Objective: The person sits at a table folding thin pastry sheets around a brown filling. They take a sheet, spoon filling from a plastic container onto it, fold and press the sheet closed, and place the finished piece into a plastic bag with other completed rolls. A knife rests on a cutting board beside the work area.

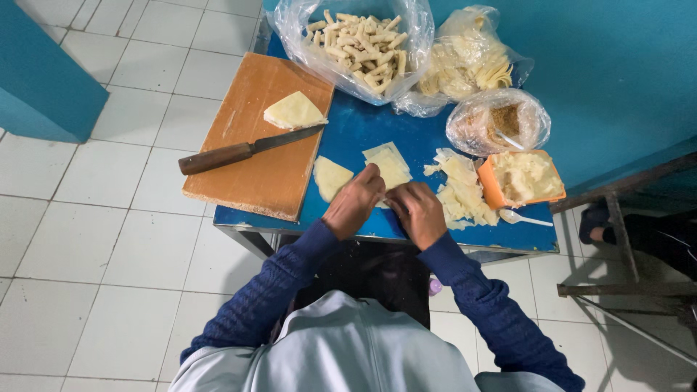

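Observation:
My left hand (353, 203) and my right hand (418, 212) meet at the front of a small blue table (356, 131), fingers closed together on a thin pale wrapper sheet (389, 165) lying there. What lies under the fingers is hidden. A folded pale dough piece (331, 176) rests just left of my left hand. A loose heap of wrapper sheets (460, 190) sits right of my right hand. An orange tub of pale filling (524, 176) and a white spoon (524, 218) lie further right.
A wooden cutting board (254, 160) overhangs the table's left end, carrying a wooden-handled knife (243, 150) and a stack of triangular sheets (293, 111). Plastic bags of rolled sticks (359, 43), pale strips (468, 58) and brown crumbs (499, 120) stand behind. A metal frame (624, 239) stands to the right.

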`<state>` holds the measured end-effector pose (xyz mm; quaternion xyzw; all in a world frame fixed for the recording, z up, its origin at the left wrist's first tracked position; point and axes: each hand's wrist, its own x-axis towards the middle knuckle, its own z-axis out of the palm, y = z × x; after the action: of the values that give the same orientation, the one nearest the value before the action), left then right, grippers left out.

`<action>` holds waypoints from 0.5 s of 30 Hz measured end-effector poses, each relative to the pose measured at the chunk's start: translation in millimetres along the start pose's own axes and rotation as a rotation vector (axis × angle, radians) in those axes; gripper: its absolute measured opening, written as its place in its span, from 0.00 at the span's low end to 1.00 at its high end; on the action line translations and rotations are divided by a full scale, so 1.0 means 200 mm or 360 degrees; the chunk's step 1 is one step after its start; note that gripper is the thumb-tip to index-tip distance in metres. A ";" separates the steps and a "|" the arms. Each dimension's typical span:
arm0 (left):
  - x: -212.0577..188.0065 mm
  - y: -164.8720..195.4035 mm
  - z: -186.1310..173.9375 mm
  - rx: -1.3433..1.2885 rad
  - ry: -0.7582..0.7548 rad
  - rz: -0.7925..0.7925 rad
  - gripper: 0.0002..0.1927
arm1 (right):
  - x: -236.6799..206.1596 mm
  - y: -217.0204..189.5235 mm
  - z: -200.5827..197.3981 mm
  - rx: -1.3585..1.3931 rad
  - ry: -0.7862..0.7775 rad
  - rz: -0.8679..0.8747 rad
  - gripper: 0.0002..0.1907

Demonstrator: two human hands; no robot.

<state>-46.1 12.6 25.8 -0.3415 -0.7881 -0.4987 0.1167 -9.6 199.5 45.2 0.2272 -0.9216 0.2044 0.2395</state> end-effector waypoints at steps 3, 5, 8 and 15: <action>-0.01 0.02 -0.02 0.0024 -0.0016 0.0114 0.09 | 0.00 0.01 0.03 -0.0081 0.0039 -0.0015 0.08; 0.01 0.03 0.00 0.0131 0.0023 0.0043 0.05 | -0.01 0.01 0.03 -0.0137 0.0103 0.0007 0.08; 0.03 0.02 0.02 0.0216 0.0037 -0.0026 0.04 | -0.06 -0.01 0.02 -0.0214 0.0072 0.0020 0.17; -0.07 0.08 0.04 0.0081 0.0213 -0.0219 0.11 | -0.09 -0.02 0.08 -0.0593 0.0006 0.0107 0.25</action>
<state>-23.1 17.4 26.0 -0.2494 -0.8125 -0.5070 0.1433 1.0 194.0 24.7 0.1475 -0.9501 0.0385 0.2721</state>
